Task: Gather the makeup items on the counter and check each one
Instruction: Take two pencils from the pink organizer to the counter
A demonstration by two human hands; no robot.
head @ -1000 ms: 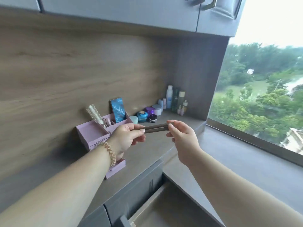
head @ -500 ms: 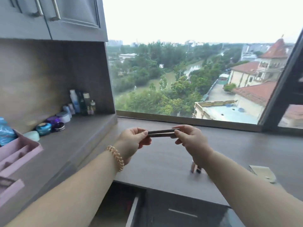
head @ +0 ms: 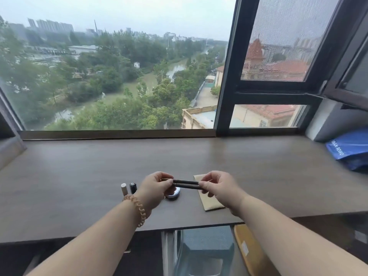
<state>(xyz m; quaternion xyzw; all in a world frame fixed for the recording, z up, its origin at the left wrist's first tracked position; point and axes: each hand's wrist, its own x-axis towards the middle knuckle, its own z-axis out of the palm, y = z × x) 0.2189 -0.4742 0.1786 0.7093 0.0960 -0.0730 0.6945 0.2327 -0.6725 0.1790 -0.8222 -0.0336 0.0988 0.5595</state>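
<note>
**Two dark pencils held over the counter, centre frame**

Both hands meet at centre of frame, a bit below the middle, above a wide dark wood-look counter that runs left to right under the window.

Left hand: fingers curled shut, thumb + forefinger pinching the left ends of two slim dark makeup pencils. A coiled beige hair tie sits round that wrist. Right hand: fingers also closed, pinching the right ends of the same pencils. The two lie side by side, touching, approx. level w/ a slight drop toward the right. They're lifted clear of the counter (can't tell caps or tips at this res).

On the counter, just left of the left hand: a small beige tube and a small black tube, both upright, side by side, nearly touching. Directly below the pencils, partly hidden by the left hand, a round silver compact lies flat. Under and behind the right hand a tan flat pouch lies on the counter, its near corner close to the front edge.

Far right of frame, mid-height: a blue bag w/ white lettering, resting at the counter's end against the wall. Bottom centre, below the counter edge: an open space w/ a grey stool-like shape, blurred.
</note>
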